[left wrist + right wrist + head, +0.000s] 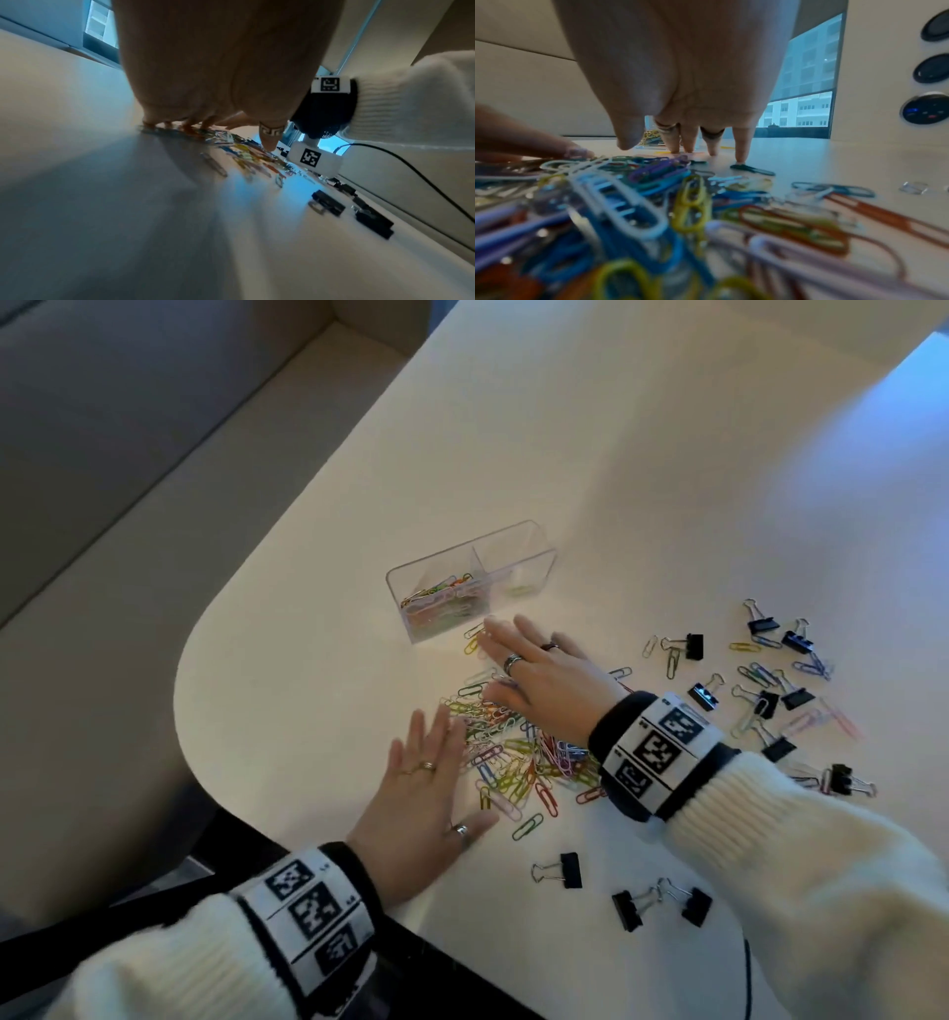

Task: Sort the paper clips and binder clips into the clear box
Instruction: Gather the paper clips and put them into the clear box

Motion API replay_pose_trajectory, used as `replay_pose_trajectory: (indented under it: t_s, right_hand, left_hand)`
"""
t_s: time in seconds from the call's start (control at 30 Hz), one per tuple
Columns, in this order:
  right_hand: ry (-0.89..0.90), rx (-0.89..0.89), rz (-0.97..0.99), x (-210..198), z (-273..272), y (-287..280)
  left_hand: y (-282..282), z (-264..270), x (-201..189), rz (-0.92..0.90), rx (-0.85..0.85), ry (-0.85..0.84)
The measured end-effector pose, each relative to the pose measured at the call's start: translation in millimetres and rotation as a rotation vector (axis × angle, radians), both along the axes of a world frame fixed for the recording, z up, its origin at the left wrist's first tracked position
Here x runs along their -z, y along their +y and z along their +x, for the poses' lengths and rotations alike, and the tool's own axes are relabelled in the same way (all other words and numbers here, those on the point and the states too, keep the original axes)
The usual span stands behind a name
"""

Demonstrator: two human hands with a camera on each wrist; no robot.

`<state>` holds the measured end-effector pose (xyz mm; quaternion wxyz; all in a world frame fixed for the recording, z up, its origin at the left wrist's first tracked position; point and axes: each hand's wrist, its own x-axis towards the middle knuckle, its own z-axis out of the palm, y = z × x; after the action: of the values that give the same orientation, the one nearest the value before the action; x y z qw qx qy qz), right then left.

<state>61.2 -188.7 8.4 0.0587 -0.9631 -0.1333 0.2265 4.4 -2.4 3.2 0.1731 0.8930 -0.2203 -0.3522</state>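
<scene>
A clear two-compartment box [534, 541] stands mid-table; its left compartment holds coloured paper clips [441, 603], its right one looks nearly bare. A heap of coloured paper clips [518, 757] lies between my hands. My left hand [436, 778] lies flat with straight fingers at the heap's left edge. My right hand [518, 660] is spread flat over the heap's far side, fingertips [740, 158] touching the table near the box. Black binder clips [565, 869] lie near the front edge and at the right [765, 624]. The heap [654, 203] fills the right wrist view.
The white table [616, 454] has a rounded corner at the left, with a beige bench [128, 505] beyond it. Loose paper clips mix with the binder clips at the right [760, 675]. A black cable [411, 168] runs near the front edge.
</scene>
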Motion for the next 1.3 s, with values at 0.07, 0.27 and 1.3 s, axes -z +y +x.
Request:
replay_pose_trajectory:
  t_s: [0.07,0.27,1.3]
  right_hand:
    - [0.011,-0.020,-0.016,-2,-3,-3]
    - [0.006,0.314,0.218,-21,-37,-34]
    - [-0.063,0.514,0.328,-20,-71,-70]
  left_hand:
    - [-13,4,-4,-0.056,-0.007,0.017]
    - [-44,55,-11,-0.099,-0.011,-0.132]
    - [-79,85,-23,-0.263,0.153,-0.173]
